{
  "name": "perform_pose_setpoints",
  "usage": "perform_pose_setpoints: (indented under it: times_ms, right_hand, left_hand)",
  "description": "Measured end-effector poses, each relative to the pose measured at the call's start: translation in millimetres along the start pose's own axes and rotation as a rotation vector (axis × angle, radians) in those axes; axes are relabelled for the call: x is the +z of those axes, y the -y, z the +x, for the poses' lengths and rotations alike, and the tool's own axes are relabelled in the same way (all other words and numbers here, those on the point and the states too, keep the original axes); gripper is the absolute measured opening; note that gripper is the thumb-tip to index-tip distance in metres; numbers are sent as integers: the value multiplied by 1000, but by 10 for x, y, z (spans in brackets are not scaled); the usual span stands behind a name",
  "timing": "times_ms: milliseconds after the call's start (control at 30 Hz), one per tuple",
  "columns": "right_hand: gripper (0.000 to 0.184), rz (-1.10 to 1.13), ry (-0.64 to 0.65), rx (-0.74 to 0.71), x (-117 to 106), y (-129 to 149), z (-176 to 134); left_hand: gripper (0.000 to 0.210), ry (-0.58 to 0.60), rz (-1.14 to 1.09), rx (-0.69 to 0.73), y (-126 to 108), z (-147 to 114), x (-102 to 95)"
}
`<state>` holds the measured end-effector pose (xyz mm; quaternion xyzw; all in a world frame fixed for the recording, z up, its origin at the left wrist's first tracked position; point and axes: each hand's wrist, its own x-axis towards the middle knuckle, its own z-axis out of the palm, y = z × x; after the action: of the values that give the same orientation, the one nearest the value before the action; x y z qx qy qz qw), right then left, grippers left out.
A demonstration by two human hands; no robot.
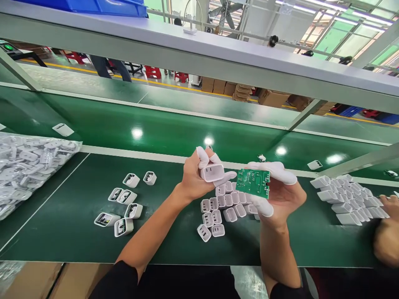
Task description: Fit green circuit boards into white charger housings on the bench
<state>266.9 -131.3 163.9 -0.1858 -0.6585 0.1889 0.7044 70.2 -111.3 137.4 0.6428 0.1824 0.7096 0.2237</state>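
Observation:
My left hand [199, 172], with white finger cots, grips a white plastic charger housing [213, 173], its open end with slots facing me. To the right, my right hand [277, 191] holds a green circuit board [253, 182] by its edges between thumb and fingers, also in white finger cots. Board and housing are apart, with a short gap between them. Below both hands, a cluster of white housings [217, 230] stands on the green work surface, open ends up. At left, several housings with parts inside [127, 196] lie in a loose group.
A clear bag of small white plastic parts [34, 166] lies far left. On the right stand stacked white housings [350, 201], beside another person's hand [391, 205]. A pale shelf beam [187, 54] crosses above the green bench [168, 245]; a blue bin [102, 6] sits on it.

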Motion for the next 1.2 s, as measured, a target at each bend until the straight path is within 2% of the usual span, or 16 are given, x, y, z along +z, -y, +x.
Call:
perform_pose_setpoints:
  times_ms: [133,267,367,567,1000,1200]
  right_hand:
    - [52,-3,-7,40,60,7,-19]
    - [55,-15,4,46,123,12,-44]
    - [62,-2,50,37,130,-34,-89]
    - [66,-30,91,36,84,-155,-176]
    - [75,17,228,-6,160,-83,-82]
    - [75,-1,215,-25,166,-93,-84]
  left_hand:
    - [55,-3,8,18,41,-28,97]
    - [59,65,180,88,50,-57,149]
    - [52,97,266,141,64,-79,164]
    - [50,48,262,129,95,-124,192]
    - [48,38,306,141,43,-85,175]
    - [46,25,345,160,31,-66,175]
